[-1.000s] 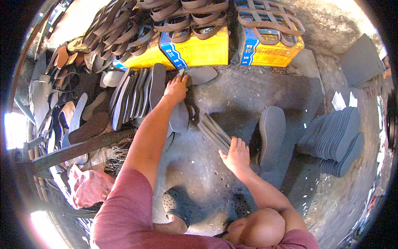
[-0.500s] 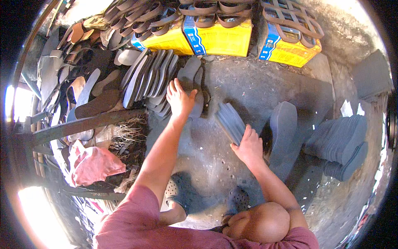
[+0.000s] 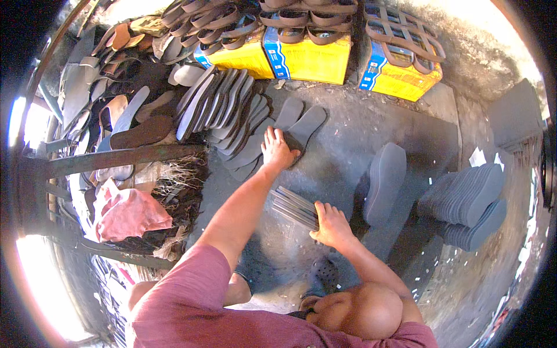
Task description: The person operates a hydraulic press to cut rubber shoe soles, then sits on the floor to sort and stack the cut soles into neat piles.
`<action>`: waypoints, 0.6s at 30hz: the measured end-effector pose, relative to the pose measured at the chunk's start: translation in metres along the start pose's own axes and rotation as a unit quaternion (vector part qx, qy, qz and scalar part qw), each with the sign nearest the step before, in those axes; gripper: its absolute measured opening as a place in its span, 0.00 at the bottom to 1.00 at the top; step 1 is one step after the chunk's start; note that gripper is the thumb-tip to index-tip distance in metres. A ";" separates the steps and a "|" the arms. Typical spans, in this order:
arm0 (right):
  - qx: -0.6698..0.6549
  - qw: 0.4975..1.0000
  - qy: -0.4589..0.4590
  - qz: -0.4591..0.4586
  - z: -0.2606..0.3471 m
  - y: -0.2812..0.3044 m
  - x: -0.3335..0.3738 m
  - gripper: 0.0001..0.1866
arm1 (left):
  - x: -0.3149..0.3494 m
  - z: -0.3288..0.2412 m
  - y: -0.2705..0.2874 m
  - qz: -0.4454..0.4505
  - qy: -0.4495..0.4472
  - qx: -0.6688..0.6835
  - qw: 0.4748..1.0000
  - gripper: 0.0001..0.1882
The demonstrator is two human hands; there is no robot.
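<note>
Grey shoe soles lie in a leaning row on the floor at the left. At its right end, two loose soles [image 3: 308, 123] fan apart. My left hand [image 3: 279, 149] rests on these loose soles, fingers stretched out and thumb apart; whatever is under its palm is hidden. Closer to me, my right hand [image 3: 332, 225] is closed around one end of a small stack of thin grey soles [image 3: 293, 207]. That stack is held edge-up, its other end pointing left toward my left forearm.
A thick sole pile [image 3: 386, 182] stands right of my right hand, with more stacked soles [image 3: 464, 196] beyond. Yellow-and-blue boxes [image 3: 313, 57] bearing brown sandal straps line the back. A wooden beam [image 3: 125, 159] and pink cloth [image 3: 130, 213] are at the left.
My left hand has moved right and a little nearer, and the soles by it are now spread apart. My right hand has drawn its stack nearer and left, turning it flatter across.
</note>
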State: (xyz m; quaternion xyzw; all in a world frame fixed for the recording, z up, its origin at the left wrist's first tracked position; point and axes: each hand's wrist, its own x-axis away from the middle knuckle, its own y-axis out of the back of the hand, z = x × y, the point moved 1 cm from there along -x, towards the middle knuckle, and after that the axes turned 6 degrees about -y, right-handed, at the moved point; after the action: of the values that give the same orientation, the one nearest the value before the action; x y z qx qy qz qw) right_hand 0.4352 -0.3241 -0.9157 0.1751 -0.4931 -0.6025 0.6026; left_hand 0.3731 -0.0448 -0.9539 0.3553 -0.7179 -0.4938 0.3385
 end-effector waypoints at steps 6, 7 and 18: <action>0.073 0.993 0.095 0.009 -0.001 0.001 0.001 0.55 | 0.032 0.032 0.022 0.075 -0.224 0.074 0.969 0.43; 0.093 0.989 0.113 -0.016 -0.004 -0.003 0.001 0.57 | 0.052 0.034 0.019 0.129 -0.309 0.014 0.942 0.38; 0.105 0.983 0.117 -0.095 0.008 0.000 -0.031 0.62 | 0.163 0.049 0.062 0.219 -0.101 0.217 0.946 0.37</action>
State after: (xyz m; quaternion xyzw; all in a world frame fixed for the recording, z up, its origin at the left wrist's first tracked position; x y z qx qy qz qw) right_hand 0.4354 -0.2928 -0.9240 0.3532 -0.4609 -0.5769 0.5744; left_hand 0.2366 -0.1436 -0.8872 0.2029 -0.8981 -0.2731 0.2788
